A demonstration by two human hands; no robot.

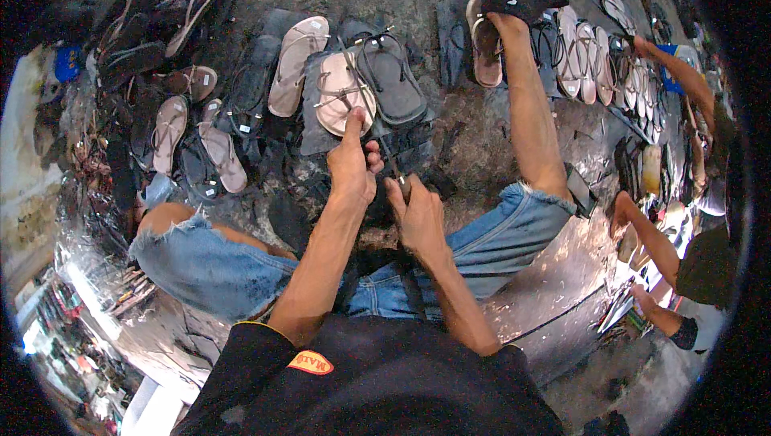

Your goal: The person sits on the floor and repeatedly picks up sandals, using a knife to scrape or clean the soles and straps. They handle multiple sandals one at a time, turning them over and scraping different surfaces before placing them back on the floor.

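My left hand [352,167] is closed, its thumb pressing on the heel end of a beige thong sandal [336,75]. That sandal lies over a dark grey sheet [317,137] cut larger than it. Close by on the right, my right hand [418,215] is curled round the lower end of a long thin dark strip [385,144], which runs up along the sandal's right edge. Whether this is a blade or a strap I cannot tell. A grey sandal [393,83] lies just right of it, and another beige sandal [297,63] to the left.
Rows of finished-looking sandals [586,63] line the right. More beige sandals [170,132] lie at left among dark ones. My outstretched leg [534,107] crosses the right side. Another person's arms [650,235] reach in at far right.
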